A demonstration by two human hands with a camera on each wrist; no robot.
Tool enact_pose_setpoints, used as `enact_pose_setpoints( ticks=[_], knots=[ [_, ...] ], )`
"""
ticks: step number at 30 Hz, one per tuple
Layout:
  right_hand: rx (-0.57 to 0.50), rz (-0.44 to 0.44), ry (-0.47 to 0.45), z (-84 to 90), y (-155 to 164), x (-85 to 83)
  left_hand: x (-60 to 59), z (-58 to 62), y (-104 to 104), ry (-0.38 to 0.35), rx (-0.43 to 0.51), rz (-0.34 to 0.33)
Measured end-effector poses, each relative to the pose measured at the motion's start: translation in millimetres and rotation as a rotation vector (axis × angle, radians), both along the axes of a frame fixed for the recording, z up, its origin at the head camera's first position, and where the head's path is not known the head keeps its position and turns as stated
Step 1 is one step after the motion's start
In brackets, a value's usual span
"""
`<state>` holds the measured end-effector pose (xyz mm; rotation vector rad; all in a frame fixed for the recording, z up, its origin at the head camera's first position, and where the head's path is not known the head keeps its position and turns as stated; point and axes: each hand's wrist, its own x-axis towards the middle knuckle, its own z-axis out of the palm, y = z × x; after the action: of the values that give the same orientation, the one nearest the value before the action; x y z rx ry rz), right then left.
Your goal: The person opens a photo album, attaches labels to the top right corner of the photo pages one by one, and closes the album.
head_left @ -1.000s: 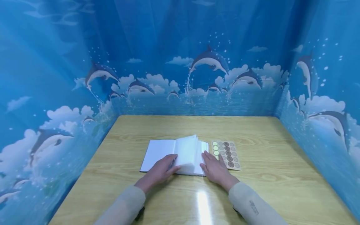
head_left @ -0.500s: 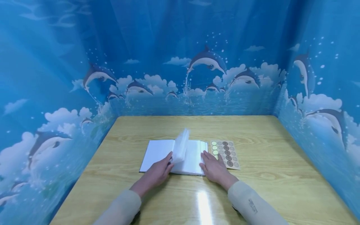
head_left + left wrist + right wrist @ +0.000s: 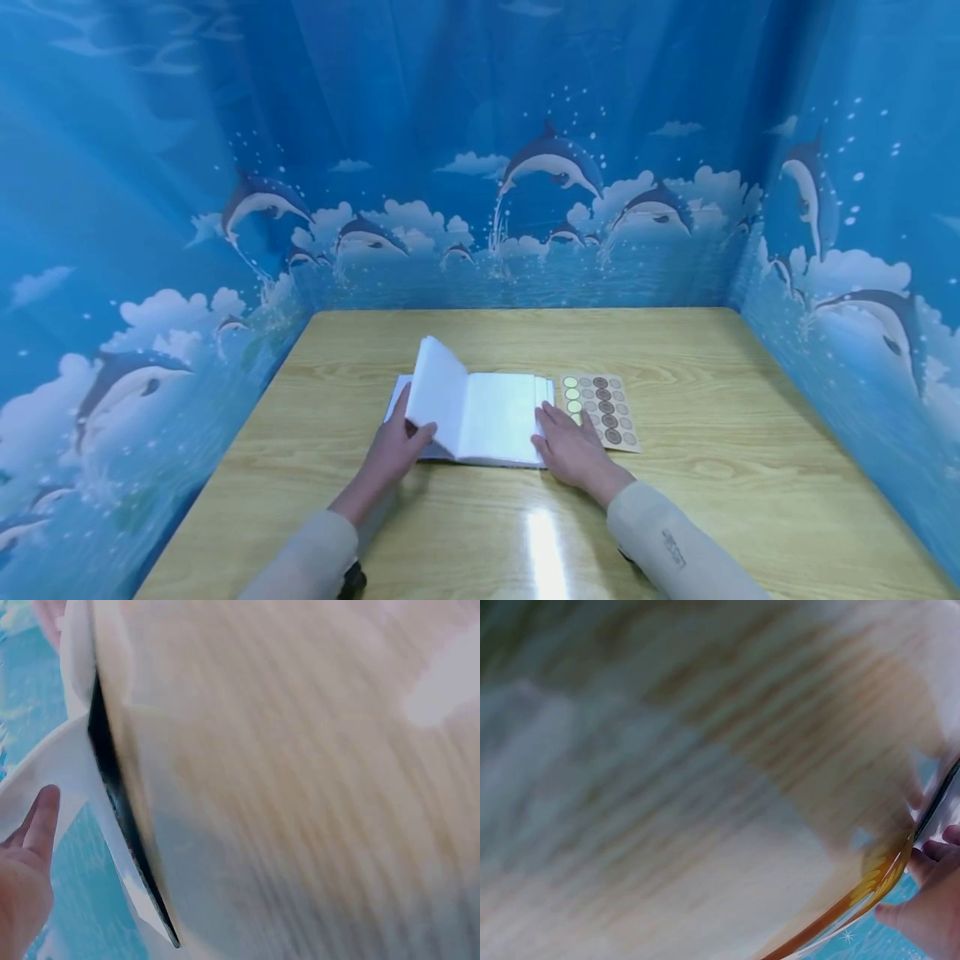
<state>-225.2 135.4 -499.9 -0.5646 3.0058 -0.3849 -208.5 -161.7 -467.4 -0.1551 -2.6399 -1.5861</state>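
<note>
Left hand (image 3: 395, 446) gripped a raised sheaf of the white open book's (image 3: 491, 417) pages — mid-turn, not yet laid flat — while right hand (image 3: 570, 446) pressed open-fingered on the opposite page.

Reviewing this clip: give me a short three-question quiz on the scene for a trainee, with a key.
1. True or false: the left hand holds a lifted sheaf of pages of the open book.
2. Which side of the book is the sticker sheet on? A) left B) right C) on top of it
3. Fill in: the right hand rests flat on the book's ____ edge.

Key: 1 true; 2 B; 3 right.
</note>
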Motion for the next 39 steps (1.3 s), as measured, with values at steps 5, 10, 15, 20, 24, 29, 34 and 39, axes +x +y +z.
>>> enact_pose_setpoints(
  ticks=[5, 10, 15, 20, 24, 29, 34, 39],
  knots=[
    [0.006, 0.005, -0.002, 0.0, -1, -0.4, -9.1, -0.4, -14, -0.107, 0.087, 0.165],
    [0.014, 0.009, -0.002, -0.8, -2, -1.0, -12.6, -6.0, -27, -0.207, 0.134, 0.223],
    [0.019, 0.013, 0.0, -1.5, -4, -1.5, -10.8, -7.0, -35, -0.242, 0.11, 0.261],
    [0.019, 0.013, -0.004, 0.5, -4, -2.0, -12.6, -5.5, -35, -0.136, -0.14, 0.283],
    [0.009, 0.003, -0.01, 2.7, -3, -1.8, -17.9, -3.0, -16, 0.143, -0.339, 0.116],
    [0.005, 0.003, -0.005, 3.5, -1, -1.6, -20.7, 0.2, 24, 0.148, -0.536, -0.209],
    [0.004, 0.008, 0.005, 0.9, 0, -2.3, -17.5, -2.4, 49, 0.104, -0.762, -0.361],
    [0.009, 0.011, 0.007, -0.8, -1, -2.9, -14.9, -6.8, 52, 0.093, -0.787, -0.349]
  ],
)
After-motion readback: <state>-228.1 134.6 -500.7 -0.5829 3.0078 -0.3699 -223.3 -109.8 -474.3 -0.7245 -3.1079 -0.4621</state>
